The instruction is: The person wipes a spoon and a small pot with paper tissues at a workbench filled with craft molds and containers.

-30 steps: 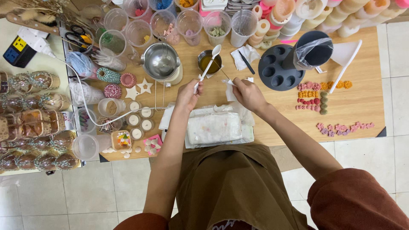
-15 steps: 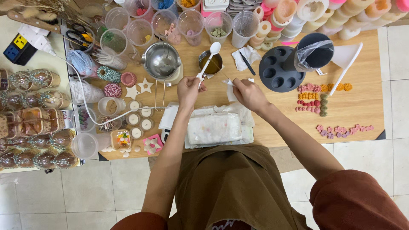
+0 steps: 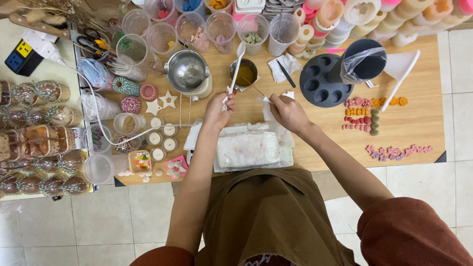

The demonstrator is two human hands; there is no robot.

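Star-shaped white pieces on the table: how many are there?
2: one white star and another white star, side by side left of the metal pot. Others may be hidden among the clutter.

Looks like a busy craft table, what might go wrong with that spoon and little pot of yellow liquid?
The left hand holds a white spoon above the small pot of yellow liquid; drips might land on the wooden table. The right hand works beside it with a thin stick, so a nudge may tip the pot.

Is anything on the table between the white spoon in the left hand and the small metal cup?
Nothing visible. The left hand holds the white spoon with its bowl just left of the small metal cup.
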